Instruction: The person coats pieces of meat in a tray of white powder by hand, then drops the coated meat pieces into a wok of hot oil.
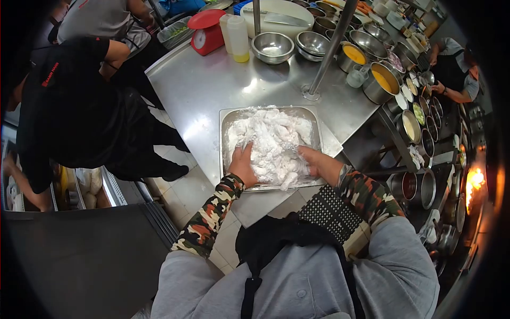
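A rectangular steel tray (223,138) sits at the near corner of the steel table. Heaped in it are pale, lumpy pieces (273,138) thickly coated in white flour; what lies under the coating is hard to make out. My left hand (243,166) reaches into the heap from the left side, its fingers curled in and partly buried. From the right, my right hand (322,165) is dug in likewise, its fingertips hidden by flour. Between them the two hands grasp floured pieces, some of which lie over the tray's near rim.
Beyond the tray on the table (196,101) stand a red scale (204,33), squeeze bottles (237,37), steel bowls (272,49) and a metal post (332,50). Pots (382,82) line the right, near an open flame (474,183). Co-workers stand at left (79,106) and far right (454,69).
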The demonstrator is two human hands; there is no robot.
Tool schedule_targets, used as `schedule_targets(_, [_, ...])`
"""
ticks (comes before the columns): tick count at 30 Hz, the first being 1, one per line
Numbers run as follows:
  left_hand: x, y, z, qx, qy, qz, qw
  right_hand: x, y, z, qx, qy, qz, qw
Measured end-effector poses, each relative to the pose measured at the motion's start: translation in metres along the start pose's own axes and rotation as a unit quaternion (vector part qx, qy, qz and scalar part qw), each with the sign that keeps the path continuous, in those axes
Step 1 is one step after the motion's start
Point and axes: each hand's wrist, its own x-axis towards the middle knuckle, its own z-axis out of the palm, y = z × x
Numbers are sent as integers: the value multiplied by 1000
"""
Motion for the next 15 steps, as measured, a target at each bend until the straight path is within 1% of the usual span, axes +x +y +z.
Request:
schedule_targets(2, [-1,-6,6,-1,8,10,1000,9,-4,-1,-18,-62,0,998])
schedule_targets(4, [3,-18,14,-12,27,73,997,13,-7,1,-46,-71,-4,996])
schedule_targets(5, [1,-22,20,-12,54,84,995,15,-6,2,-72,-80,-9,994])
schedule_targets(6, [0,-21,20,-11,53,86,995,11,-7,8,-70,-80,-10,994])
schedule_targets(8, [-2,-21,21,-33,95,113,989,3,-8,20,-147,-85,-40,985])
schedule_targets(9, [-3,-21,19,-32,94,113,989,13,-7,11,-147,-86,-40,985])
schedule_targets(10, [-6,-20,15,-27,89,110,990,30,-6,-5,-248,-63,-76,964])
schedule_targets(11, [-6,-18,11,-23,84,108,990,39,-9,-16,-345,-39,-111,931])
schedule_targets(12, [-7,-15,7,-24,84,110,990,22,-22,-2,-345,-37,-111,931])
schedule_targets(13, [-8,-13,2,5,105,134,985,-14,-40,30,-466,-9,-80,881])
schedule_targets(14, [-9,-12,-1,34,126,157,979,-34,-47,47,-579,17,-47,814])
schedule_targets(15, [-7,-10,-6,43,112,154,981,-27,-41,45,-547,-27,-181,817])
